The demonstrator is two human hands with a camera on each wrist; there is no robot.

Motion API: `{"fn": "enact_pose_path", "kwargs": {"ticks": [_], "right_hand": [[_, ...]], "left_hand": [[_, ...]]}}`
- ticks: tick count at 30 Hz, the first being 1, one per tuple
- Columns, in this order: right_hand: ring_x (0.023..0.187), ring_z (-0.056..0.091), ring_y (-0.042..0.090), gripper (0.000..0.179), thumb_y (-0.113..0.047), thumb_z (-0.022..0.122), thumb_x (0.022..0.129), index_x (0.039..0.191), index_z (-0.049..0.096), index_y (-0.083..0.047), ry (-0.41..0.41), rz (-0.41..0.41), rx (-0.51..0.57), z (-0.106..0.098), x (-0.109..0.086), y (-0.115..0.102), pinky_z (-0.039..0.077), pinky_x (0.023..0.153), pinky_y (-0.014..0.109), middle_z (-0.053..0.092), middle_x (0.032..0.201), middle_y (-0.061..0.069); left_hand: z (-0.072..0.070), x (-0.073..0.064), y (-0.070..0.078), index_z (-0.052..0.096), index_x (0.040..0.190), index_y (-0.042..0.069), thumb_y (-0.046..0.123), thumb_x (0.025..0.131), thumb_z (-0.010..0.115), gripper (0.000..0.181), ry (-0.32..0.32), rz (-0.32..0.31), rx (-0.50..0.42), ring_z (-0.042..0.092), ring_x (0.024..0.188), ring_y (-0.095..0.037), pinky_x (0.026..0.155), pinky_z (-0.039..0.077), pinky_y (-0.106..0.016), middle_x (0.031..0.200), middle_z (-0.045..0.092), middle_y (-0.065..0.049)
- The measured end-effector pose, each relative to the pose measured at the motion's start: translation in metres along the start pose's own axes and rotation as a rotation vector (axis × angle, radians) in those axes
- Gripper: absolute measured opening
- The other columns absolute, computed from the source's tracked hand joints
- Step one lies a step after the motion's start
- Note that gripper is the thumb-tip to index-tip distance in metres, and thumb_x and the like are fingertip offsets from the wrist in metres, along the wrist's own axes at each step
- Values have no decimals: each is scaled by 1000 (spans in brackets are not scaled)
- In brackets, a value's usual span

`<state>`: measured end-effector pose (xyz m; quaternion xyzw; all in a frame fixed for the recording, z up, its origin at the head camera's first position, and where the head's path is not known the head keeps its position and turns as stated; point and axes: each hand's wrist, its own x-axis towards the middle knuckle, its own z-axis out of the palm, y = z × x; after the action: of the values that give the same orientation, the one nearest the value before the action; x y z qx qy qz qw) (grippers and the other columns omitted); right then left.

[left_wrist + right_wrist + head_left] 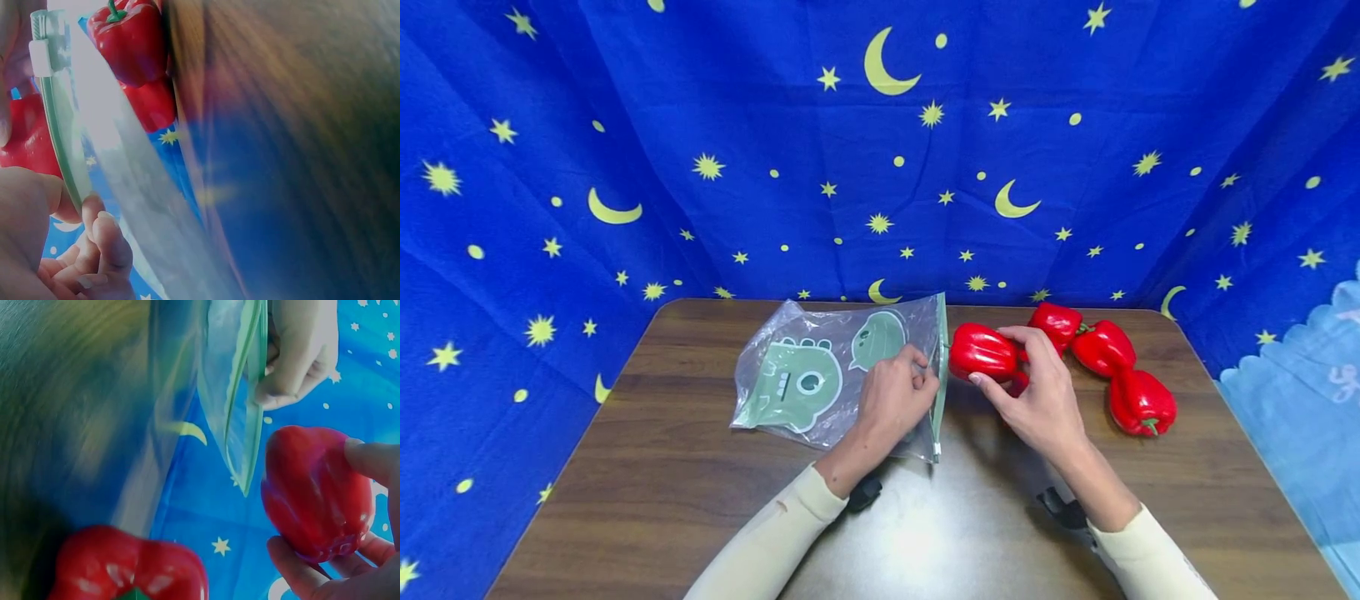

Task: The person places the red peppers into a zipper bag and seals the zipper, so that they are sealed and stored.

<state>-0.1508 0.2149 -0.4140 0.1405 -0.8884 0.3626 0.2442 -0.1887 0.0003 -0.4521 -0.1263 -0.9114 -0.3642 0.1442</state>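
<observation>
Bell pepper (981, 350), shiny red, sits in the right hand (1037, 392) just outside the zip edge of a clear dino-print bag (842, 383), green stem aimed at the bag. Right fingers are wrapped around it, thumb on one side and the rest on the other. Left hand (895, 387) has its fingers pinching the green zip strip (256, 419), and the right wrist cam shows the bag's mouth parted. White slider (937, 450) is down at the strip's near end. Three more red peppers (1101, 348) are bunched on the wood-grain bench (1210, 483), right of the bag and beyond the right hand. Cream sleeves on both arms, and there's a blue moon-and-star cloth (820, 125) behind everything.
</observation>
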Motion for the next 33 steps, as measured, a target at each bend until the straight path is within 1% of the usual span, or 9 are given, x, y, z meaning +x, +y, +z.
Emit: {"fn": "enact_pose_path", "kwargs": {"ticks": [4,6,8,10,13,17,22,29,33], "right_hand": [[96,58,17,72,-19,95,79,138,56,-7,12,-5,15,6,1,-2,53,65,29,64,129,8],[93,57,16,72,-18,96,79,137,55,-7,20,0,31,10,2,-3,49,64,25,64,127,8],[92,58,17,72,-17,96,78,137,56,-5,25,5,57,13,2,-3,49,67,21,64,126,8],[94,60,17,71,-16,96,79,136,56,-5,24,13,77,16,2,-4,52,70,20,64,126,9],[99,63,19,71,-17,96,79,136,55,-4,15,27,87,19,1,-5,58,74,26,63,128,9],[102,64,20,72,-16,96,79,137,54,-5,5,38,71,21,-1,-5,61,75,37,63,128,9],[105,65,22,74,-16,96,78,138,53,-5,4,31,65,23,-2,-5,63,78,40,63,129,9],[106,63,22,76,-17,96,79,139,51,-5,6,44,66,23,-4,-5,62,80,44,61,131,10],[108,61,24,77,-17,96,78,139,51,-5,0,25,49,23,-4,-5,61,80,48,60,132,11]], "left_hand": [[-2,0,1,72,98,14,19,91,70,9,-12,-1,-15,55,56,-5,53,46,-25,63,61,15],[-4,1,2,72,99,14,20,92,70,10,-19,-3,-22,56,57,-5,53,46,-24,64,62,14],[-5,1,3,72,100,13,20,92,70,11,-24,-6,-29,57,58,-5,53,47,-24,66,63,13],[-7,1,5,72,100,13,20,92,71,12,-24,-9,-28,58,59,-5,55,48,-24,67,64,13],[-8,0,7,73,100,13,20,91,71,12,-24,-16,-27,60,61,-5,56,49,-25,67,65,13],[-11,-1,9,73,101,13,20,90,72,13,-23,-20,-34,60,61,-5,55,49,-25,68,65,14],[-12,-1,9,73,101,13,21,91,72,12,-12,-18,-54,59,60,-3,55,48,-24,68,66,13],[-14,2,6,71,95,15,21,91,71,8,21,-49,-94,58,58,-1,54,48,-25,67,66,14],[-16,2,7,71,95,15,22,91,70,8,36,-57,-102,59,58,-1,55,49,-26,67,67,14]]}}
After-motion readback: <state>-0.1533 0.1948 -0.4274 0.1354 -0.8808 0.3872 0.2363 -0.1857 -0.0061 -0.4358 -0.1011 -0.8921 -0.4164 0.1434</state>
